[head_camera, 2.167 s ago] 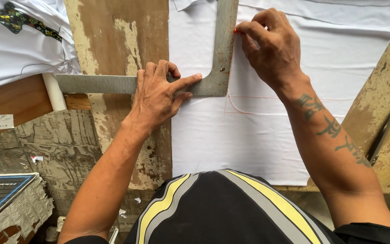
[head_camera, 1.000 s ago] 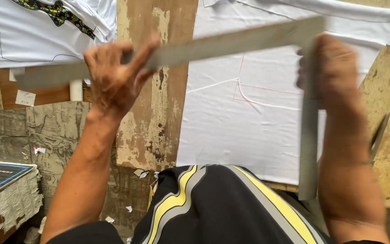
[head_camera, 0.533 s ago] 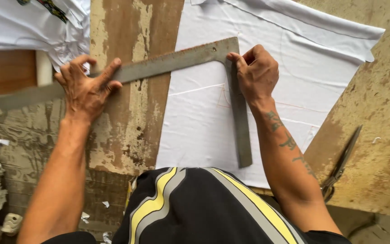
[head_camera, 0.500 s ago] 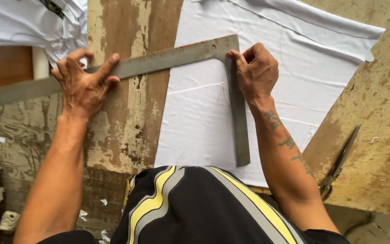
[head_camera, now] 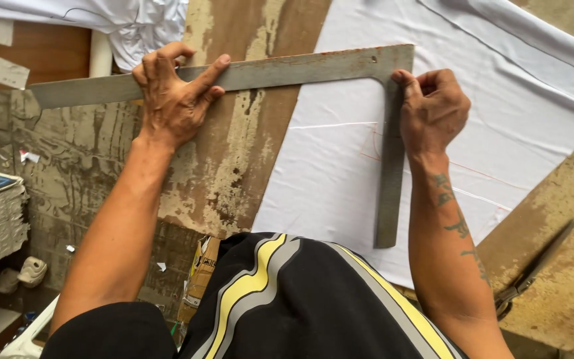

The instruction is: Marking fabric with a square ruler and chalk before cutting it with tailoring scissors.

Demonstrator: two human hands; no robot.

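I have swung the steel square (head_camera: 247,74) flat onto the white cloth (head_camera: 327,179), left hand (head_camera: 174,100) pressing its long arm, right hand (head_camera: 433,110) pinching the corner; squaring it looks underway, needing steady downward pressure next.

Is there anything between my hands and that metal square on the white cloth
Nothing visible. The left hand presses directly on the long arm of the metal square, and the right hand touches its short arm near the corner, over the white cloth.
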